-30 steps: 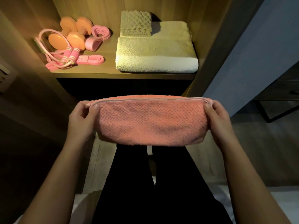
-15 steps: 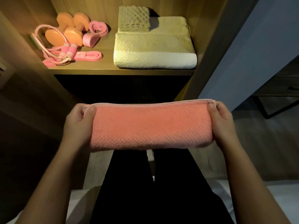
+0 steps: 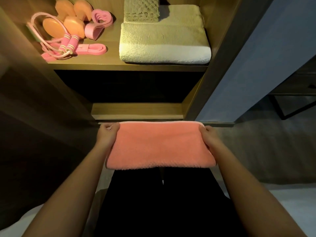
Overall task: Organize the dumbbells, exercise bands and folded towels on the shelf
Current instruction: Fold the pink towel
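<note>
I hold a folded salmon-pink towel (image 3: 159, 145) flat in front of me, below the shelf. My left hand (image 3: 106, 135) grips its left end and my right hand (image 3: 209, 138) grips its right end. On the lit wooden shelf (image 3: 112, 63) lie two orange dumbbells (image 3: 68, 23) at the far left, with a pink skipping rope (image 3: 65, 43) draped over them. A coiled pink band (image 3: 99, 23) and a flat pink band (image 3: 93, 48) lie beside them. To the right sits a large folded cream towel (image 3: 164, 40) with a smaller waffle towel (image 3: 142, 10) on top.
Under the lit shelf is a dark compartment (image 3: 128, 86) with a wooden ledge (image 3: 136, 111) at its base. The cabinet's side panel (image 3: 220, 53) rises on the right. A blue wall (image 3: 256, 65) and a dark metal-framed table (image 3: 294, 100) stand further right.
The pink towel has dropped lower with both hands still on its ends, and the view has tilted down, so the shelf sits higher and the lower ledge shows.
</note>
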